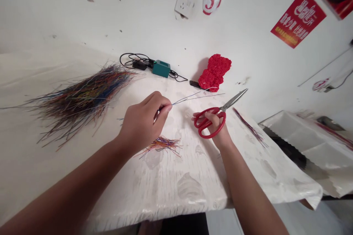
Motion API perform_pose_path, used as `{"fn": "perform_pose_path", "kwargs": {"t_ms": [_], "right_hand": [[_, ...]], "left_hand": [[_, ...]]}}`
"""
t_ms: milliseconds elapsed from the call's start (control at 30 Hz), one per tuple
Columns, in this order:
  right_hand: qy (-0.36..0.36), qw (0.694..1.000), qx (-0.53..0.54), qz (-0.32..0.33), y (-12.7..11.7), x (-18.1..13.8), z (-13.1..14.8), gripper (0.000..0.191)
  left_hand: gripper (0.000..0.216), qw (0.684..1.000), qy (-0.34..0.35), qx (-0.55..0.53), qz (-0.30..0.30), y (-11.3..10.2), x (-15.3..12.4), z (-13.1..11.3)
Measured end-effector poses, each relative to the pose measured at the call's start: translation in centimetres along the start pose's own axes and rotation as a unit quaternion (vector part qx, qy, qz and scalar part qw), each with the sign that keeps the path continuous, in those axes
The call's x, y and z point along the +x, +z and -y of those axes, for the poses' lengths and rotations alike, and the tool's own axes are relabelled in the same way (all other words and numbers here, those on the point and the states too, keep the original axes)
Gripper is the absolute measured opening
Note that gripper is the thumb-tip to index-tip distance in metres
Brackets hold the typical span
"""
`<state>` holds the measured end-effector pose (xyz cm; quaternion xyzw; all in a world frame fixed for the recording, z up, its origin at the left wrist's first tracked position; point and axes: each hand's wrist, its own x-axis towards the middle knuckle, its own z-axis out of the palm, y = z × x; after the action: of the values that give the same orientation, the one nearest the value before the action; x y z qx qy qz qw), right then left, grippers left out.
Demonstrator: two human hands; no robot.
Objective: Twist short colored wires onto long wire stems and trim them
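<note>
My left hand (145, 119) is closed in a pinch on a few thin wires (193, 96) that stick out to the right, toward the scissors. My right hand (215, 127) grips red-handled scissors (217, 115), fingers through the loops, blades together and pointing up-right. A small heap of short coloured wire pieces (162, 143) lies on the white table cover (179, 180) just below my left hand. A big bundle of long coloured wires (82, 99) lies at the left.
A red flower-covered figure (215, 71) stands against the wall. A teal box (161, 68) with black cables sits at the back. Dark wire strands (249, 126) lie right of the scissors. A second white-covered surface (303, 139) stands at the right, past a gap.
</note>
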<state>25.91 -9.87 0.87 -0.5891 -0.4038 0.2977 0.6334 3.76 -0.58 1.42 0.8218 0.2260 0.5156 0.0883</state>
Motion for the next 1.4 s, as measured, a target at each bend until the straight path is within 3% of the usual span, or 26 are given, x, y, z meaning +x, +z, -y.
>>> {"fn": "perform_pose_path", "kwargs": {"t_ms": [200, 533, 700, 833, 933, 1200, 1400], "right_hand": [[0.059, 0.998, 0.008, -0.015, -1.1, 0.5, 0.2, 0.038], [0.091, 0.994, 0.051, -0.028, -2.3, 1.3, -1.1, 0.047], [0.063, 0.995, 0.027, -0.067, -2.5, 1.4, -1.0, 0.039], [-0.036, 0.976, 0.167, -0.138, -2.8, 1.9, -0.8, 0.027], [-0.068, 0.965, 0.203, -0.150, -3.4, 2.1, -0.8, 0.026], [-0.042, 0.975, 0.170, -0.140, -3.3, 2.2, -0.9, 0.017], [-0.025, 0.968, 0.221, -0.116, -3.4, 2.2, -0.3, 0.029]], "left_hand": [[0.010, 1.000, 0.001, 0.001, -0.007, 0.2, 0.0, 0.0], [0.007, 1.000, -0.016, -0.008, 0.006, 0.4, 0.0, 0.2], [0.007, 1.000, -0.020, -0.007, 0.007, 0.5, 0.1, 0.3], [0.007, 0.999, -0.035, -0.005, 0.011, 0.5, 0.1, 0.3], [0.007, 0.999, -0.037, -0.004, 0.015, 0.5, 0.0, 0.3], [0.007, 0.999, -0.036, 0.009, 0.017, 0.5, 0.1, 0.5], [0.008, 0.999, -0.039, 0.006, 0.022, 0.6, 0.1, 0.5]]}}
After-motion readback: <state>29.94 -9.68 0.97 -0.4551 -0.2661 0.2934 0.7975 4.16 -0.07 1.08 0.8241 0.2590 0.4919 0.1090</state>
